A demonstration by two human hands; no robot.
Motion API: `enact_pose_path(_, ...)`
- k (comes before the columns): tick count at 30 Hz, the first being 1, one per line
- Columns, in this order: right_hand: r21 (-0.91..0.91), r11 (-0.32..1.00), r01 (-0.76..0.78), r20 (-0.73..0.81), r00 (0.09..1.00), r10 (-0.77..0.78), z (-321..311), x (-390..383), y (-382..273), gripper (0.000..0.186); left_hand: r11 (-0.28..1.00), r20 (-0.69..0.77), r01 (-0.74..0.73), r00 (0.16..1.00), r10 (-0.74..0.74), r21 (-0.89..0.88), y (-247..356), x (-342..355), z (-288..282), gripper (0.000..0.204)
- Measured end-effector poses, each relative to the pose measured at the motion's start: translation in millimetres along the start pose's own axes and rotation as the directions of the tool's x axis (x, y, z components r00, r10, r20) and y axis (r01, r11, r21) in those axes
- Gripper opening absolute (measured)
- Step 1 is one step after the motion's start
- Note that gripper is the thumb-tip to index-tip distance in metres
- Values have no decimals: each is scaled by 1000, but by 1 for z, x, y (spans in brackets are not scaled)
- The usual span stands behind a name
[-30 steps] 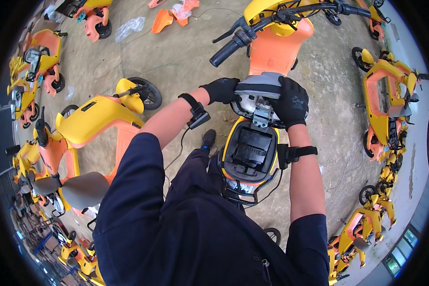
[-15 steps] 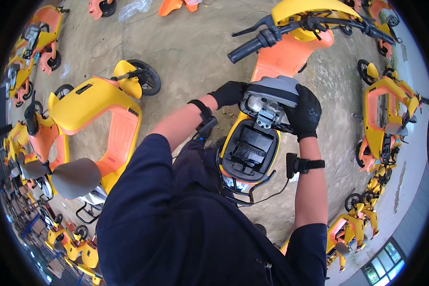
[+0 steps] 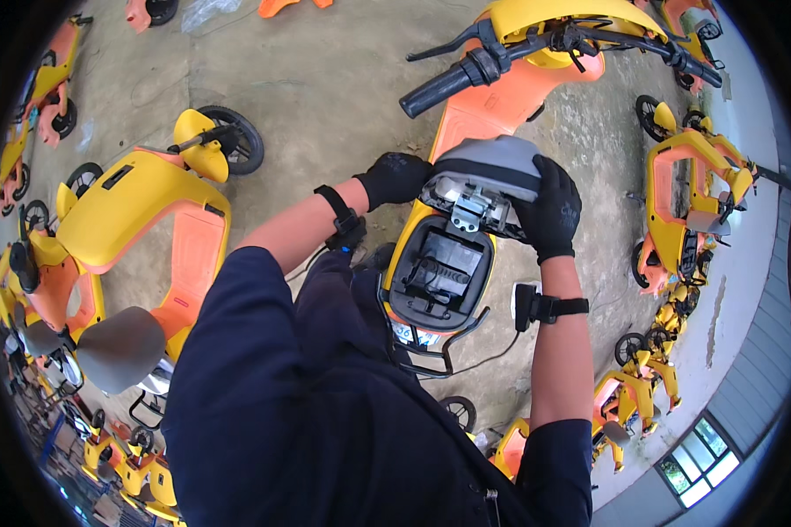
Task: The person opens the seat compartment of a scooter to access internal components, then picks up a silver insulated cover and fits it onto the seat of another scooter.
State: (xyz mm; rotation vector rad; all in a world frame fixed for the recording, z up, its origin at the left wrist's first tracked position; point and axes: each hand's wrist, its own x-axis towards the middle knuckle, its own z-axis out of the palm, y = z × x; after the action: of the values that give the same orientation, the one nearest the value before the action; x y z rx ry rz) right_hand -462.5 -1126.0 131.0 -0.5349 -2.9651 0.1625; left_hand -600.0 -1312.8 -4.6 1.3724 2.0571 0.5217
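Observation:
A yellow and orange electric scooter stands in front of me with its grey seat (image 3: 488,165) tipped up toward the handlebar. My left hand (image 3: 395,180), in a black glove, is closed at the seat's left edge, its fingertips partly hidden. On the other side, my right hand (image 3: 549,211), gloved too, wraps the seat's right edge. A silver metal hinge bracket (image 3: 470,211) shows below the raised seat. Behind it, the black storage compartment (image 3: 439,277) lies uncovered, with a dark block and a cable inside.
The black handlebar (image 3: 448,83) reaches across the far side. Another yellow scooter (image 3: 132,206) stands on my left, and more scooters (image 3: 677,211) line the right wall. A black rear rack (image 3: 426,362) juts toward me. Concrete floor (image 3: 325,97) lies between the scooters.
My view has shifted, so the scooter and both hands sit a little further left in it. More of the seat's grey cover shows, and both hands stay on it.

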Motion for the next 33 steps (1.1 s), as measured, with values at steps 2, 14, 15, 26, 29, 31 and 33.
enact_pose_path(2, 1, 999, -48, 11, 999, 48, -1, 4, 1, 58, 986, -70, -13, 998, 1, -163, 16, -12, -10, 31)
enact_pose_path(14, -5, 999, -48, 37, 998, 49, -3, -3, 1, 60, 985, 262, -122, 961, 87, 120, 26, 12, -58, 44)
enact_pose_path(15, -1, 999, -54, 47, 997, 54, -4, -3, 0, 60, 972, 273, -203, 948, 164, 119, 22, 11, -56, 43)
enact_pose_path(26, -20, 999, -48, 61, 997, 49, 0, 5, 9, 58, 998, -53, -7, 999, 3, -67, 40, -12, -12, 47)
enact_pose_path(29, -45, 995, -93, 85, 992, 97, 0, 7, 6, 59, 939, 72, 213, 977, -201, -269, 54, -14, -40, 49)
enact_pose_path(31, -42, 995, -89, 87, 992, 92, -4, 4, 4, 59, 987, -134, 101, 984, -118, -127, 71, -29, -67, 43)
enact_pose_path(33, -44, 998, -46, 64, 997, 49, -1, -1, 8, 62, 998, -345, 46, 937, -61, -53, 74, -30, -69, 41)
